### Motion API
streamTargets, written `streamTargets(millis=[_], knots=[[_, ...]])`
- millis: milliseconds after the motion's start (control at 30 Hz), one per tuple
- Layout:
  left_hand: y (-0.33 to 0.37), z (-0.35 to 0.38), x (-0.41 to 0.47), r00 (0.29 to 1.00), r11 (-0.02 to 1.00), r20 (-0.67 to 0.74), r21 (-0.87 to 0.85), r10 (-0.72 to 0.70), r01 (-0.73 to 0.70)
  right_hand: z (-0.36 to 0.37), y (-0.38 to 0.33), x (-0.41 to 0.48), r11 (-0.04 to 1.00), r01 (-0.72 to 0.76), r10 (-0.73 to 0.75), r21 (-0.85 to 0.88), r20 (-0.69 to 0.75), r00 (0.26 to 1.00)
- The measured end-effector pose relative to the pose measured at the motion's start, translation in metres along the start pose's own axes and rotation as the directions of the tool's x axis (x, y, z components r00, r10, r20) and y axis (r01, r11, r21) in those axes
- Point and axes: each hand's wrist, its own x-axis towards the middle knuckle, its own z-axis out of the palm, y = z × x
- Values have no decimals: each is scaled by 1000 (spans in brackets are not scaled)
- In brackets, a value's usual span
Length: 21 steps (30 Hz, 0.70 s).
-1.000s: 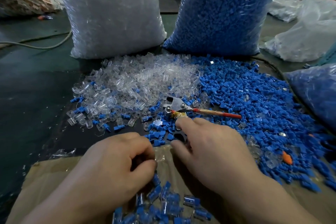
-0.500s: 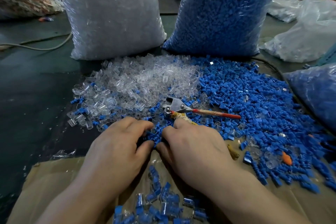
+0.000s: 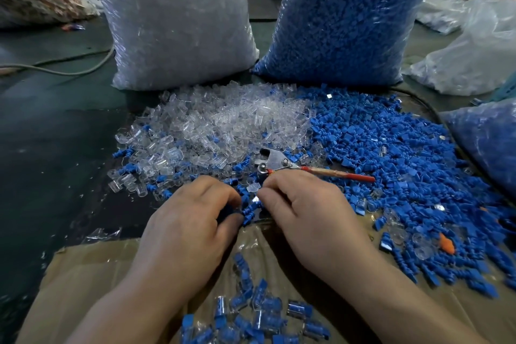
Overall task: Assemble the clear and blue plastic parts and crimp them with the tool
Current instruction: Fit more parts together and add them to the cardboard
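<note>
Our left hand (image 3: 192, 223) pinches a blue part (image 3: 249, 211) in curled fingers. Our right hand (image 3: 310, 212) curls round what looks like a clear part (image 3: 253, 187), held close for mating (the tool (image 3: 282, 163) lies just beyond them, handy for crimping).

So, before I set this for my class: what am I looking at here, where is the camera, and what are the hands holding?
There is no machine here. A person works with bare hands, and the camera sits on their head, looking down at them. The left hand pinches a blue part. The right hand curls its fingers beside a clear part; what it holds is hidden. Just beyond lies the tool, with a red handle, where the clear pile meets the blue pile. A clear bag and a blue bag stand behind. Nearest the camera, joined pieces lie on cardboard.
</note>
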Motion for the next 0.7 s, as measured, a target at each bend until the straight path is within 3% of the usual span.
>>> streamTargets(millis=[67,133,200,300,367,533,633,700], knots=[[1,0,-1,997,998,-68,-62,-25,21,-2,-2,0,905,-156,152,395,42,987],[0,-1,-3,980,981,-172,-180,-104,73,-6,-8,-1,615,-287,238,734,174,956],[0,0,-4,954,923,-207,-361,-217,131,-10,-10,-1,420,-322,253,849,231,939],[0,3,-6,938,808,-152,-561,-312,178,-14,-9,0,294,-341,222,893,283,933],[1,3,-7,944,774,-125,-610,-306,170,-15,-8,0,271,-347,204,898,299,932],[0,4,-8,948,731,-58,-652,-313,202,-16,-5,-3,342,-328,167,881,287,943],[2,3,-7,944,620,-32,-761,-328,189,-16,-5,-5,428,-278,151,860,235,960],[4,1,-8,946,494,30,-847,-324,196,-16,-4,-6,512,-240,138,825,197,971]])
